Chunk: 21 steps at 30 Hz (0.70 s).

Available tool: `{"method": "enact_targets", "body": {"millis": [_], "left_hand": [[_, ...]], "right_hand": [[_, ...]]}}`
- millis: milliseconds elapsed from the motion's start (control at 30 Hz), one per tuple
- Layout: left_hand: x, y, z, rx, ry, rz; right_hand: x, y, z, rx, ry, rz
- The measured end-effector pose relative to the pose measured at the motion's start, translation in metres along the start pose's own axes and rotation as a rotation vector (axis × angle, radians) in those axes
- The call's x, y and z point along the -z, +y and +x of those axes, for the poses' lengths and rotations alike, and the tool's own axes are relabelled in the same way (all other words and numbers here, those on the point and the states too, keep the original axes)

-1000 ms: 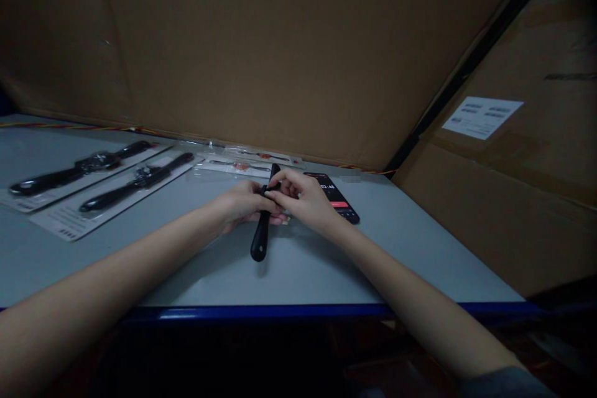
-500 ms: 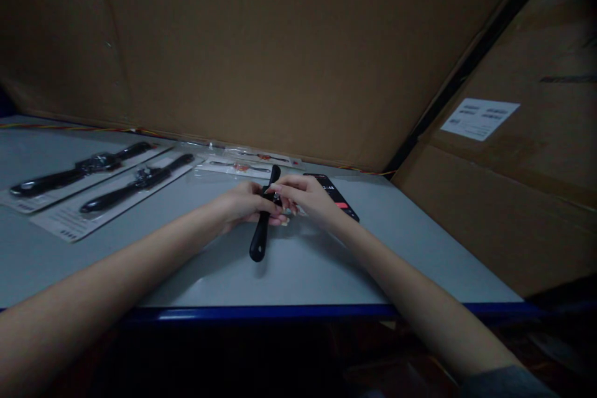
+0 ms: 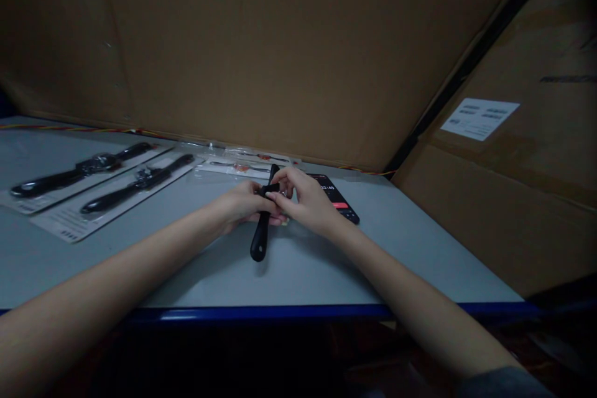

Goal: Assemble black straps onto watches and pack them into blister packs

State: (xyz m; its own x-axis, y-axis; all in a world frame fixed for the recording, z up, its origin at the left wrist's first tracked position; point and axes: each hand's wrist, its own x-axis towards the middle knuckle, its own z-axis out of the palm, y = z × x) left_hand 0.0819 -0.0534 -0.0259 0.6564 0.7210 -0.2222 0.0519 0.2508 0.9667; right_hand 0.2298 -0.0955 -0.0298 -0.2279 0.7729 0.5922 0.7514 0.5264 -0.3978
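A black spokeshave [image 3: 260,241] is held over the table, one handle pointing toward me and the other away. My left hand [image 3: 242,204] is closed around its middle, thumb on top. From the right, my right hand [image 3: 308,200] pinches at the same middle part with thumb and forefinger. My fingers mostly hide the blade and screws there. Just behind my right hand lies a phone [image 3: 342,206] with a running timer on its screen.
Two packaged spokeshaves [image 3: 114,194] [image 3: 44,183] on cards lie at the left. Flat plastic packaging [image 3: 240,167] lies at the back. A cardboard wall [image 3: 261,62] rises behind the table, and a labelled cardboard box [image 3: 504,174] stands right. The table has a blue front edge [image 3: 275,312].
My right hand has shifted its fingers on the spokeshave's middle, with the forefinger now bent higher over the far side. My left hand and the spokeshave have hardly moved.
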Motion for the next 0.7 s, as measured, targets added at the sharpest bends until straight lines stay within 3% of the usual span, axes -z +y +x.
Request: {"method": "enact_targets", "body": {"millis": [100,200,300,500,700], "left_hand": [[0.001,-0.001,0.000,0.008,-0.033,0.019],[0.000,-0.002,0.000,0.003,-0.053,0.047],[0.000,-0.003,0.000,-0.006,-0.067,0.058],[0.002,0.000,-0.001,0.014,-0.063,0.023],[0.003,0.004,-0.004,0.023,0.010,-0.013]], "right_hand": [[0.003,0.000,0.000,0.153,-0.078,-0.100],[0.003,0.000,-0.001,0.204,-0.138,-0.142],[0.000,0.000,-0.002,0.105,-0.132,-0.087],[0.003,0.005,0.001,-0.146,-0.110,0.267],[0.013,0.009,0.003,-0.151,-0.136,0.194]]}}
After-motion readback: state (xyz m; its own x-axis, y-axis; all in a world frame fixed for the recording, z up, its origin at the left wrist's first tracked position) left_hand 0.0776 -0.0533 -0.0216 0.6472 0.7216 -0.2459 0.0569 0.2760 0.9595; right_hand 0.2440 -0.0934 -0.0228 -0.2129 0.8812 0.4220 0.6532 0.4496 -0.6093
